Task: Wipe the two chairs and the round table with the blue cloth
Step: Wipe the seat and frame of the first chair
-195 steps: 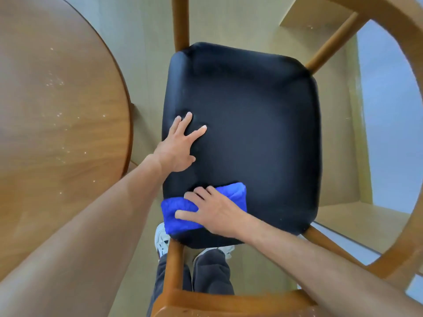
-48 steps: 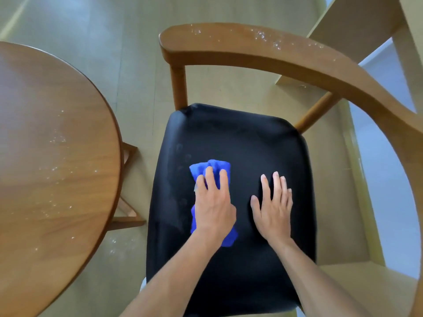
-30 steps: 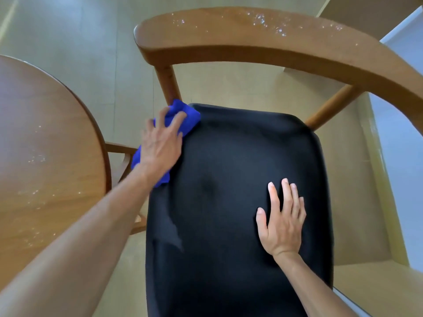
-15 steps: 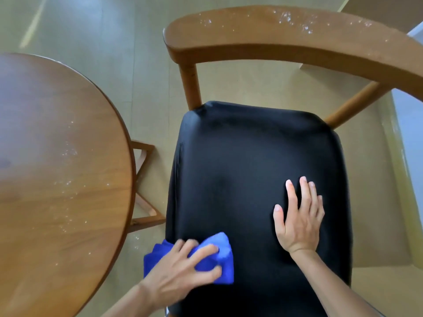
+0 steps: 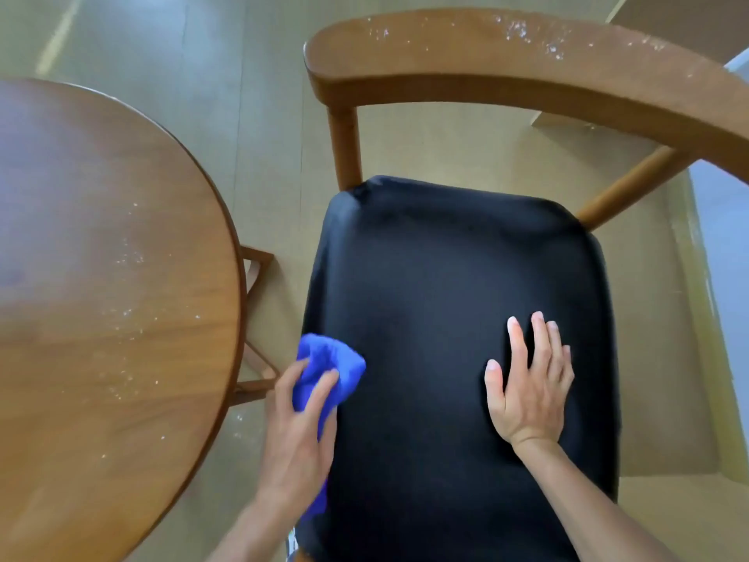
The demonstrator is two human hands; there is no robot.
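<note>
while the round table (image 5: 101, 277) sits left of the chair (image 5: 458, 318), your right hand (image 5: 531, 383) lies flat on the black seat, fingers straight and near together; your left hand (image 5: 300, 432) bunches the blue cloth (image 5: 336, 363) at the seat's left edge, cloth poking past your curled fingertips.

**Cloth pulled to the seat's left edge**

Half a second ago the left hand (image 5: 298, 432) pressed the blue cloth (image 5: 328, 369) onto the seat's (image 5: 425, 298) near-left corner. Now that hand has slid forward along the left edge, fingers curled round the bunched cloth, which partly overhangs the side, farther from the right hand (image 5: 531, 383).
</note>
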